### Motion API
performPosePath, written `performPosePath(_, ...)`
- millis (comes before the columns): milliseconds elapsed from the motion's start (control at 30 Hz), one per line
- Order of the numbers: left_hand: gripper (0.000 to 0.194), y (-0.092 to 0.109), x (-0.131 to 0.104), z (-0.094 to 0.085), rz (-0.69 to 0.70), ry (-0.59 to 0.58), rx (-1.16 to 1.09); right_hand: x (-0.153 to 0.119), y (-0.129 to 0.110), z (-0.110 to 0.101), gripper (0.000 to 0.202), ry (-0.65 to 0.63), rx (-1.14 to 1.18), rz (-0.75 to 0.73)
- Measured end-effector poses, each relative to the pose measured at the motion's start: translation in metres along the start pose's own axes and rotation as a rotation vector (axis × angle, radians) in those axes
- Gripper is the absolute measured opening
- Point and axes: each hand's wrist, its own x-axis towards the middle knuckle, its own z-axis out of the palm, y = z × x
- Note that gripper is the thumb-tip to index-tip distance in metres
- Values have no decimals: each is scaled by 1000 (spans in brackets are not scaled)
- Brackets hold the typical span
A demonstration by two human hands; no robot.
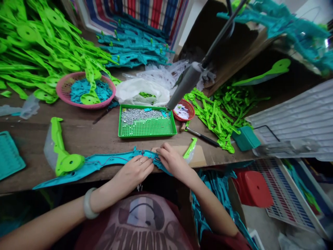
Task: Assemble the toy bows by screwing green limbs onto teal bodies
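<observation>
A long blue plastic part lies along the table's front edge, with a thin wire running inside it. A green round-ended piece with a grey blade sits at its left end. My left hand, wearing a ring, has its fingers closed on the blue part near the middle. Close beside it, my right hand pinches at the blue part around a small dark component; the fingertips partly hide what they touch. A flat piece of cardboard lies under the right end, with a small green and clear piece on it.
A green tray of small metal screws stands ahead, near a pink basket, a red basket and a hammer. A grey powered driver hangs above. Green parts pile up at the left, blue parts behind.
</observation>
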Motion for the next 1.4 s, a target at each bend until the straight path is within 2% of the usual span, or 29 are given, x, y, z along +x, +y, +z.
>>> performPosePath(200, 20, -1, 1, 2, 5, -15, -18, 18, -9, 0, 35, 67, 59, 16)
performPosePath(300, 19, 0, 1, 1, -13, -46, -16, 24, -12, -13, 24, 7, 100, 31)
performPosePath(433, 20, 1, 2, 0, -25, -74, -46, 20, -14, -29, 19, -70, 21, 140)
performPosePath(633, 17, 0, 2, 1, -3, -59, -43, 16, -20, -24, 22, -147, -156, 78)
performPosePath(800, 12, 0, 3, 0, 4, -64, -39, 5, -23, -13, 18, -87, -206, 73)
performPosePath(1000, 12, 2, 5, 0, -18, -65, -14, -14, -9, 8, 17, 10, -348, 74)
performPosePath(1133, 14, 3, 5, 0, -23, -33, -8, -25, -3, 15, 21, 76, -282, 67)
performPosePath(1233, 17, 4, 6, 1, -34, -13, -4, -33, -9, 18, 23, 157, -227, 97)
performPosePath(1400, 32, 4, 9, 4, -35, 5, 32, -43, -22, 27, 23, 225, -311, 223)
